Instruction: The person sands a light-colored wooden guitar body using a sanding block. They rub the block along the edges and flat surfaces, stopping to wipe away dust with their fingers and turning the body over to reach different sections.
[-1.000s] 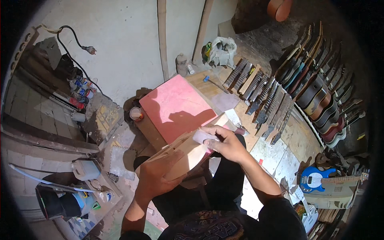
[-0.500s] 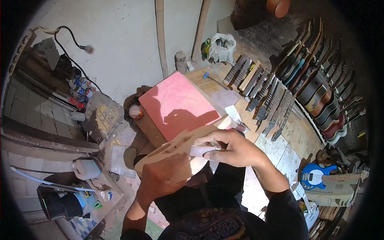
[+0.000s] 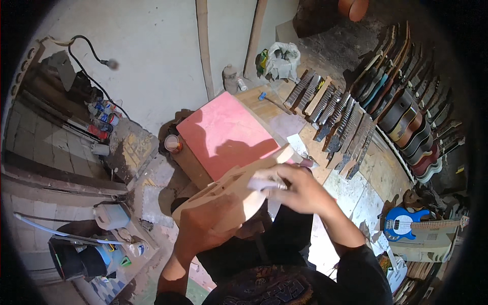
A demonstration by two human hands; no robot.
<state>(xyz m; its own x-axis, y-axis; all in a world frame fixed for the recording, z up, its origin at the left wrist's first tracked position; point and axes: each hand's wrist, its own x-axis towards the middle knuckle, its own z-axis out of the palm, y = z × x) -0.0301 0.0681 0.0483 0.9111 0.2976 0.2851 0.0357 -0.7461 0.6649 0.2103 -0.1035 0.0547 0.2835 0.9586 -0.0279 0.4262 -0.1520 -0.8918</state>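
Note:
An unpainted wooden guitar body (image 3: 243,189) with routed cavities in its face lies tilted across my lap. My left hand (image 3: 206,219) is closed round its near left edge and steadies it. My right hand (image 3: 300,189), smeared by motion, pinches a pale piece of sandpaper (image 3: 260,184) against the right side of the body. Whether a block sits behind the sandpaper, I cannot tell. Behind the body is a flat pink board (image 3: 229,132), partly covered by its shadow.
Several guitar necks (image 3: 330,117) lie in a row at the back right, with guitars (image 3: 406,122) racked beyond. A blue bass guitar (image 3: 401,223) rests at the right. Left of the board stands a small can (image 3: 173,143); a black bucket (image 3: 76,259) is at lower left.
My right hand with the sandpaper has moved slightly up and to the right along the body. The body has tipped a little; my left hand keeps its hold.

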